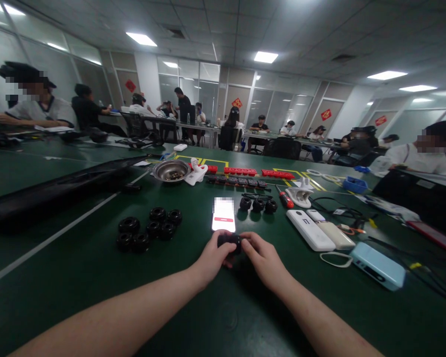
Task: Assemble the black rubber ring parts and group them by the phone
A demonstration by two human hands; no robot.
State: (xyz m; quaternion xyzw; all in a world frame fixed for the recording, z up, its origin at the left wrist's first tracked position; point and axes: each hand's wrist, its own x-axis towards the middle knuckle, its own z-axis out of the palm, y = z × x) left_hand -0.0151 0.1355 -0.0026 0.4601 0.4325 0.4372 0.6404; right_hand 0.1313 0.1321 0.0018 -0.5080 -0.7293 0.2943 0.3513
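My left hand [212, 258] and my right hand [262, 258] meet over the green table [96, 277], both closed on one small black rubber wheel [230, 242] held between the fingertips. Just beyond the wheel a lit phone [223, 215] lies flat. Several more black wheels [148, 229] sit in a loose cluster to the left. Three black wheels [258, 204] stand in a row behind the phone.
A metal bowl [170, 171] and a white holder [196, 173] stand further back, with red parts [260, 172] and a red-handled screwdriver [284, 198]. White and blue power banks [377, 265] with cables lie right. A long black bag [52, 191] lies left. People sit around.
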